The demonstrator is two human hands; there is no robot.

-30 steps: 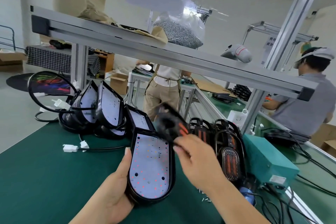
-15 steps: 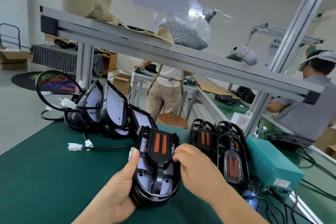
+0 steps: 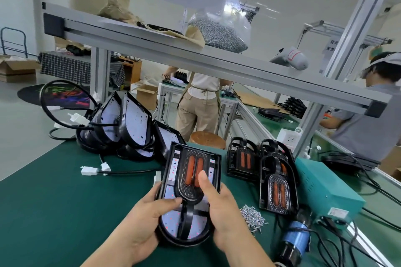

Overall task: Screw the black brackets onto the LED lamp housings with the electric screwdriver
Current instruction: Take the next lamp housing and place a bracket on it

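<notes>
Gripping the LED lamp housing point(image 3: 170, 218) just above the green table point(image 3: 54, 201), the left hand point(image 3: 147, 221) wraps its fingers round the left rim. The right hand point(image 3: 225, 214) clasps the right edge, its thumb pressing the black bracket point(image 3: 189, 192) onto the housing. The electric screwdriver point(image 3: 295, 238) lies at right, near loose screws point(image 3: 252, 218).

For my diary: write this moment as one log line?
left hand: grips lamp housing | right hand: pinches black bracket onto it | electric screwdriver: lying untouched
</notes>
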